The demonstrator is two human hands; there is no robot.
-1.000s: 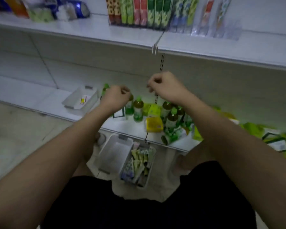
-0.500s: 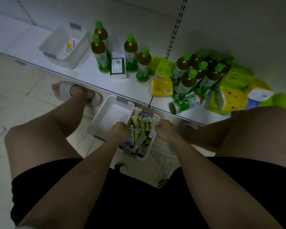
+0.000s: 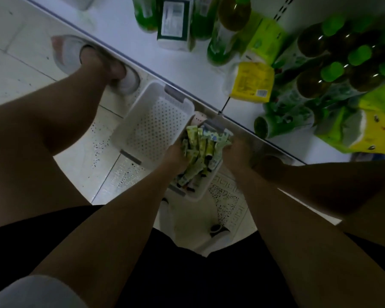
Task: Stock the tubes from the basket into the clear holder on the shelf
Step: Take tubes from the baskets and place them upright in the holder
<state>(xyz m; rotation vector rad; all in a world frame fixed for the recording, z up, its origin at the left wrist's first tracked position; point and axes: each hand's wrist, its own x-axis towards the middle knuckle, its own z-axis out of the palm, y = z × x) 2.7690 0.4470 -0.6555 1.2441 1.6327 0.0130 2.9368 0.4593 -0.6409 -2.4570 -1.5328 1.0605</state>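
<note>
Where tubes pile, both hands' fingers vanish.

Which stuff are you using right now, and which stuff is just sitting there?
Using: tubes; basket; left hand; right hand.

Just sitting there: empty basket; green-capped bottles; yellow packet; shelf.

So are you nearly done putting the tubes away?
Not nearly. Nothing looks finished from here: the holder is out of view, and the basket on the floor is piled with tubes. Right now the left hand and the right hand are both down in that pile, gathering some. Whether the fingers grip any is hidden. Most of the stocking is left.
</note>
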